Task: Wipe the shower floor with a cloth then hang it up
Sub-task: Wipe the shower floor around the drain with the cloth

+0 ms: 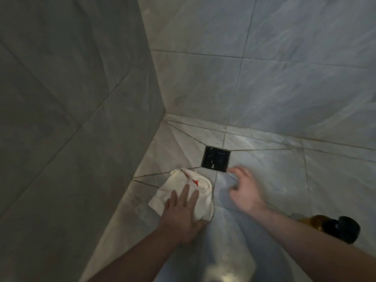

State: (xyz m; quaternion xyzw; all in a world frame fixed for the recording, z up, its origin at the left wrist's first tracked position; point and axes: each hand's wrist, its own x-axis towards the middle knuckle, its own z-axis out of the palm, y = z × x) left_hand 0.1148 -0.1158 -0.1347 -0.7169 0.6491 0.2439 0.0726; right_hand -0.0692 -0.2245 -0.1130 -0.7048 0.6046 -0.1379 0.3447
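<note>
Flat and spread, the left hand (183, 214) presses on the white cloth (183, 190), which lies on the shower floor (274, 176) near the wall corner. Right hand (244, 190), open and empty, rests beside the black drain (216, 161).

Dim grey marble-tiled walls (264, 68) meet above a black drain (216, 161).

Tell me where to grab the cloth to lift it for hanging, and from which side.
Grip the bunched far end of the white cloth, the folded ridge by the red mark nearest the drain. It stands up from the floor, so fingers can probably pinch it from above. The free right hand could come from the right. The left hand lies flat on the near part.
</note>
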